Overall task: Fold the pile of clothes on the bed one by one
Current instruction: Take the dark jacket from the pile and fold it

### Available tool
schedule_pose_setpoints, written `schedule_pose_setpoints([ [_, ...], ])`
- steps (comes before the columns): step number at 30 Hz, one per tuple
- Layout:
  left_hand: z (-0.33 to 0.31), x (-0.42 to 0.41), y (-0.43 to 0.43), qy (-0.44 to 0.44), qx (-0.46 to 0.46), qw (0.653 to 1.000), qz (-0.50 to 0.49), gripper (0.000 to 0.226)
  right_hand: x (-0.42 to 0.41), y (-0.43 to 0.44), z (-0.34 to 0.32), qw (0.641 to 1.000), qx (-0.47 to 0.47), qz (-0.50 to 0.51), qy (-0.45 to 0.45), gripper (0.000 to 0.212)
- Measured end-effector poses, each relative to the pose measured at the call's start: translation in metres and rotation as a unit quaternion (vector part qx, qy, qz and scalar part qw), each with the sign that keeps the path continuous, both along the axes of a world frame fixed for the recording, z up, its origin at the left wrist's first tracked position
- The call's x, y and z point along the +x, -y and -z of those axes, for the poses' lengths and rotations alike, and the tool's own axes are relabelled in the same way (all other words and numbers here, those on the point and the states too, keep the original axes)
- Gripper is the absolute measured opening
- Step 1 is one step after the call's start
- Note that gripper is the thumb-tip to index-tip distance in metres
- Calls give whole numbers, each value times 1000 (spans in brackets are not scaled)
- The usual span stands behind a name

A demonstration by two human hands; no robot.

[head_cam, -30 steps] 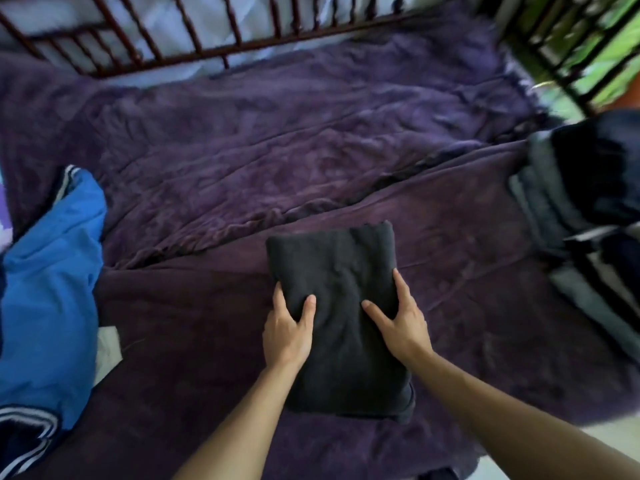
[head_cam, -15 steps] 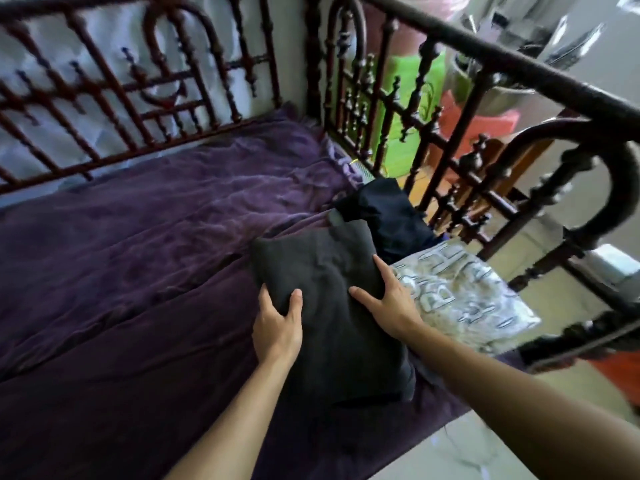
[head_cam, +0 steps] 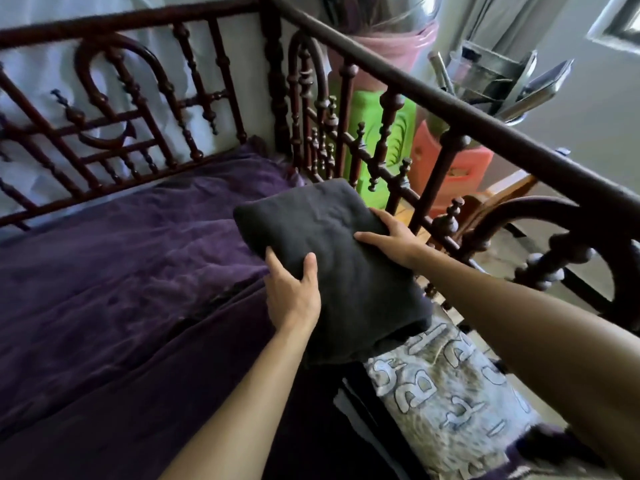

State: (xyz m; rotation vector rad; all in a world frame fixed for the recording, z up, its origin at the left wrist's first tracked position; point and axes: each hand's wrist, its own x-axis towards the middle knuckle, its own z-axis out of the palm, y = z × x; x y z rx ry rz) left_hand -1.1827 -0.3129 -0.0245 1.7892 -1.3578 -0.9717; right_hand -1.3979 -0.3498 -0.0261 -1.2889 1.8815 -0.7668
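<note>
Head view. Surface: a bed covered by a creased purple blanket (head_cam: 138, 271), enclosed by a dark turned-wood bed frame (head_cam: 450, 109) with a spindled rail along the back and another down the right side. Room beyond the right rail: a green plastic stool (head_cam: 401, 133), an orange-red stool (head_cam: 464, 168) beside it, metal racking (head_cam: 502, 81) higher up, and a pale wall. A folded patterned grey cloth (head_cam: 446, 393) with large outlined lettering lay at the bed's near right edge. The folded dark grey garment (head_cam: 329, 244) sat at the right side of the bed, close to the side rail, its near end overlapping the patterned cloth; whether it rested on that cloth or was held just above it could not be told. The left hand (head_cam: 292, 292) gripped the garment's left edge, thumb on top and fingers at the edge. The right hand (head_cam: 391, 237) gripped the right edge, thumb laid across the top and fingers along the side. The garment lay between the two hands, extending beyond them towards the corner post.
</note>
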Motion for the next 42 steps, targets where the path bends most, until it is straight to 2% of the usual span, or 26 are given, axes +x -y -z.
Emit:
schedule_pose_setpoints([
  [2,31,-28,14,-12,20,999,38,80,-29,20,26,998,30,13,-50,76],
  [4,66,-52,23,5,78,992,98,82,-57,32,53,989,70,16,-129,73],
  [7,117,-78,29,59,168,965,194,80,-75,31,92,956,105,-39,-271,66],
  [8,130,-81,30,103,165,958,211,79,-72,26,106,944,101,-69,-307,64],
  [11,163,-75,35,293,35,928,227,81,-53,3,147,916,103,-104,-374,64],
  [13,184,-66,36,331,-9,907,260,83,-45,-8,167,906,104,-94,-399,67],
  [15,198,-60,33,320,2,906,278,83,-43,-13,181,898,104,-93,-418,68],
  [18,198,-61,32,309,33,906,287,81,-43,-14,184,895,111,-104,-420,69],
  [23,165,-44,28,316,121,877,342,76,-35,-24,160,884,160,-130,-420,65],
  [27,129,-7,-5,344,181,844,369,46,-19,-49,126,886,175,-141,-405,53],
  [32,88,57,-72,329,216,873,287,39,26,-90,80,877,80,-217,-422,36],
  [37,47,135,-153,334,240,893,180,43,117,-135,52,882,7,-320,-347,31],
  [42,0,222,-238,323,253,909,72,43,225,-179,24,829,-33,-463,-312,31],
])
